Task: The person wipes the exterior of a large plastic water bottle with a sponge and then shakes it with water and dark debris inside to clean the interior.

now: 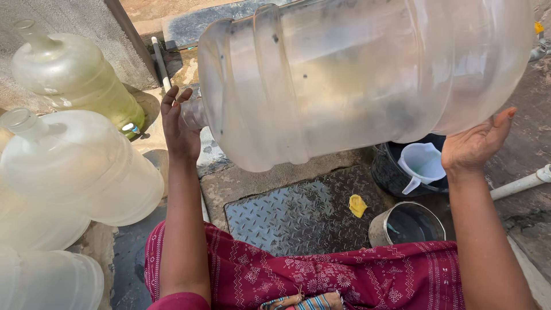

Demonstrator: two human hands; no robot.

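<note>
I hold a large clear plastic water jug [356, 74] sideways in the air, its neck pointing left. My left hand [179, 123] is pressed flat over the mouth of the neck. Under the jug's base end, my right hand [476, 143] supports it with the palm up. A little water and dark specks show inside the jug. Beneath it lies a wet metal tread plate [298, 212] set in concrete.
Several other big jugs lie at the left, one greenish [74, 74], one pale [80, 166]. A black bucket [390, 172] holding a white plastic pitcher [425, 163], a steel pot [407, 224], a yellow scrap [357, 205] and a white pipe [525, 183] are at the right.
</note>
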